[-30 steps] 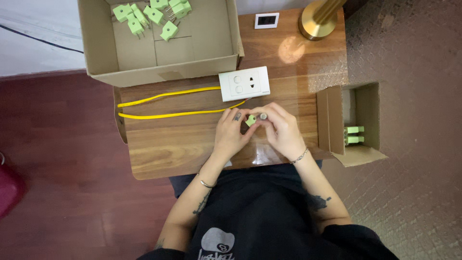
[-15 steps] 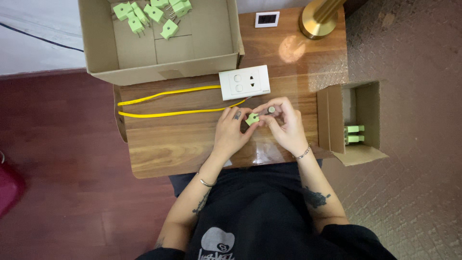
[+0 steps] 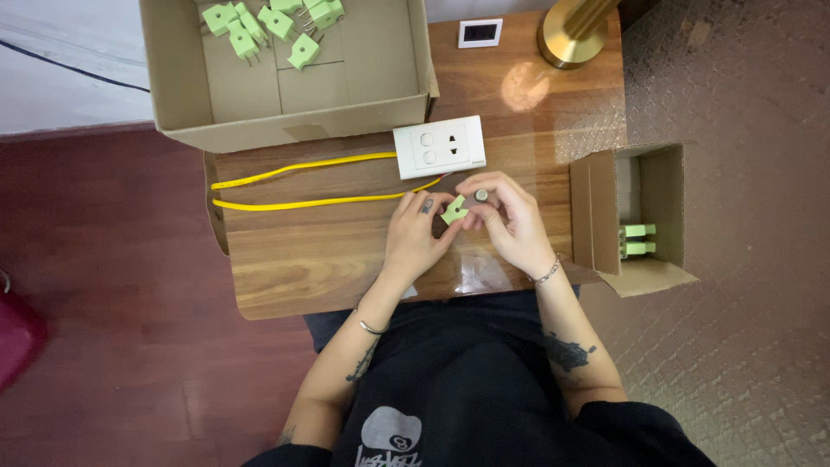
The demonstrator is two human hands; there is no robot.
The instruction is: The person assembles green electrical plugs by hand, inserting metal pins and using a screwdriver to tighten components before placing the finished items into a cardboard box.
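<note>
My left hand (image 3: 417,233) pinches a small light-green plug part (image 3: 453,210) over the wooden table (image 3: 294,268). My right hand (image 3: 510,216) meets it from the right, fingers closed on a small grey round piece (image 3: 481,195) held against the green part. Just beyond my hands lies a white wall socket plate (image 3: 438,146) with two yellow wires (image 3: 303,184) trailing left across the table.
A large open cardboard box (image 3: 380,78) at the back holds several green plug parts (image 3: 270,23). A small open box (image 3: 635,216) at the table's right edge holds two more. A brass lamp base (image 3: 575,35) and a small white device (image 3: 481,33) stand at the back right.
My hands have stayed together at the same spot, and my right-hand fingers have shifted slightly on the green part.
</note>
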